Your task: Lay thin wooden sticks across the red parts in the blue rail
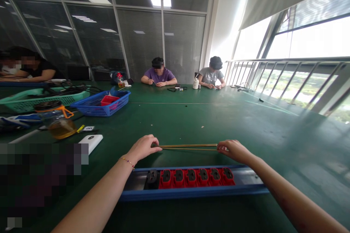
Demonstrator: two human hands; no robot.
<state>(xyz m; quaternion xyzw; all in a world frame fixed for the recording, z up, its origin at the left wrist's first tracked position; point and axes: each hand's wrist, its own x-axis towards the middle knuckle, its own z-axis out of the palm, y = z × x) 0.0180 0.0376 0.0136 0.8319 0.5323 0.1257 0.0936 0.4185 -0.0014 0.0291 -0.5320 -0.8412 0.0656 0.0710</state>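
Several thin brass-coloured strips [188, 146] stretch between my two hands, just above the green table. My left hand [146, 146] pinches their left ends between thumb and fingers. At the right ends, the curled fingers of my right hand [231, 150] close on them. One strip sits slightly apart below the others. Nearer to me lies a long blue power strip housing [197, 191] with a metallic inside, under my forearms. A row of red socket modules [191, 177] fills its middle, with one black module [152, 179] at the left end of the row.
On the left stand a jar of amber liquid [58, 123], a white power bank [91, 142], a blue basket [105, 111] with a red container, and a green basket [65, 98] of cables. Two people sit across the table [175, 123]; others are at far left.
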